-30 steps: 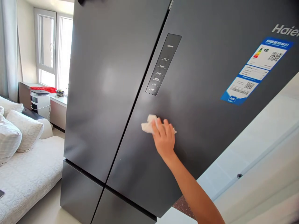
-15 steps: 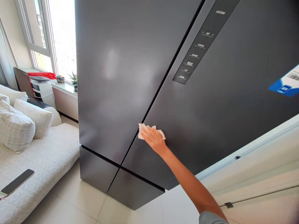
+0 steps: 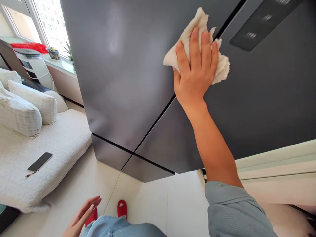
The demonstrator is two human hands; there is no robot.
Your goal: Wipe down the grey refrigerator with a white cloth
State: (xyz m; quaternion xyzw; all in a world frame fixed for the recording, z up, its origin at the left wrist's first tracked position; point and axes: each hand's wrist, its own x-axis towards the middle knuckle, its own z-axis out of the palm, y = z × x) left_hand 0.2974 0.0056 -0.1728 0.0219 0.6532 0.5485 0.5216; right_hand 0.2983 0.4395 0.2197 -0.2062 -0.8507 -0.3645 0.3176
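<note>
My right hand (image 3: 196, 67) presses a white cloth (image 3: 223, 67) against the dark grey refrigerator (image 3: 118, 98), over the gap between its two upper doors. The fingers lie spread over the cloth, and its ragged edges stick out on both sides of the hand. Just up and to the right of it is the control panel (image 3: 256, 28) with white markings. Low in the view, my left hand (image 3: 85, 210) hangs beside my blue trousers, fingers stretched out and holding nothing.
To the left stands a sofa (image 3: 66, 131) with several cushions (image 3: 19, 112) and a phone (image 3: 40, 161) lying on it. Behind are a white appliance (image 3: 37, 67) and a potted plant (image 3: 53, 53) by the window. Red slippers (image 3: 121, 208) are on the tiled floor.
My right hand has slid the cloth upward along the door gap, and both look nearer. The view has tilted down. My left hand and the red slippers have come into view.
</note>
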